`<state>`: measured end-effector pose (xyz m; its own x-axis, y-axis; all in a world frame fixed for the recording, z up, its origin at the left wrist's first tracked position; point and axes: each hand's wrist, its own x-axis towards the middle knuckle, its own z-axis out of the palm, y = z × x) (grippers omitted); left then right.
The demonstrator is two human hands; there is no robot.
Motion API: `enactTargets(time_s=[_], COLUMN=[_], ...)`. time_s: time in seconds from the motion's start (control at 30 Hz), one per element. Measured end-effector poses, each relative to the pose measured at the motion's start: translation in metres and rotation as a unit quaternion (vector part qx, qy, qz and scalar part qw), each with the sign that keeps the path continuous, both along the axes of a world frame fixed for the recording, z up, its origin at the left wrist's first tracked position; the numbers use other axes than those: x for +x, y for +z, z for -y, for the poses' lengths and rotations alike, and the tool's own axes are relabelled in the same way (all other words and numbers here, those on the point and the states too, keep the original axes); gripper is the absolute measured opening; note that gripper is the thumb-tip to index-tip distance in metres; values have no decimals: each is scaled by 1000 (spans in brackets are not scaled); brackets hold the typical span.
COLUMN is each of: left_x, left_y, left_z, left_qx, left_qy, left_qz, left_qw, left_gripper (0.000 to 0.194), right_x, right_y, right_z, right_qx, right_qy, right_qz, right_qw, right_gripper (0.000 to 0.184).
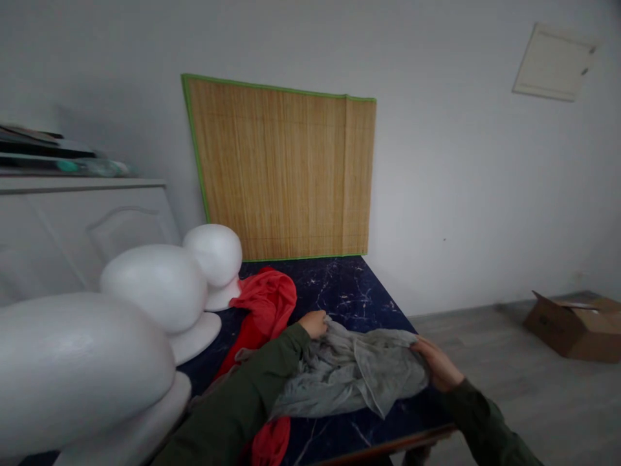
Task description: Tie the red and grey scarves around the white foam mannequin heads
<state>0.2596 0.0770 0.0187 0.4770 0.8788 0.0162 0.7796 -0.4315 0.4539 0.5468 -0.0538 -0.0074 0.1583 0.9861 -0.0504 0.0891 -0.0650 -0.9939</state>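
A crumpled grey scarf (354,375) lies on a dark blue marbled table (349,291). My left hand (314,322) is closed on the scarf's far left edge. My right hand (436,364) grips its right edge, fingers pressed into the cloth. Both arms wear dark green sleeves. A red scarf (264,304) lies under and to the left of the grey one, trailing toward the table's near edge.
Three white foam mannequin heads (155,285) stand in a row along the table's left side. A bamboo mat (281,175) leans on the wall behind. A white cabinet (72,226) stands at left. A cardboard box (577,327) sits on the floor at right.
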Motion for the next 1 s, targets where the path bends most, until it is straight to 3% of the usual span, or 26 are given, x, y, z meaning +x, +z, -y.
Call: enactTargets(time_s=[0.07,0.13,0.2,0.23,0.37,0.47,0.53,0.6,0.7,0.83,0.9,1.0], left_x=[1,1,2,3,3,-3,-12,-24,-40,-49,-48,-43], left_y=[15,33,50,59,85,97,101,102,97,83,75,65], left_z=[3,11,25,33,69,91,102,108,111,107,104,102], left_qx=[0,5,7,9,-39,-104,-114,-107,-107,-193,-262,-383], left_qy=[-3,-10,-20,-24,-99,-162,-151,-121,-91,-57,-51,-71], left_qz=[47,107,165,186,324,428,439,431,398,326,343,412], left_qw=[999,994,986,982,940,883,879,888,907,924,901,824], left_gripper=[16,16,25,30,49,56,56,56,61,68,60,37], right_x=[14,15,-1,-15,-77,-101,-103,-99,-95,-102,-106,-108], right_y=[-9,-11,-5,0,27,40,44,46,52,64,69,72], right_z=[-1,-3,-6,-8,-20,-33,-40,-45,-45,-37,-35,-34], right_qx=[22,87,176,215,268,195,135,119,152,152,143,148], right_qy=[-83,-170,-201,-180,71,305,375,355,255,132,108,100], right_qz=[98,202,285,310,251,119,48,10,-62,-158,-154,-92], right_qw=[991,961,920,908,928,925,916,927,953,967,972,980], right_gripper=[38,55,69,73,79,63,42,31,25,21,20,20])
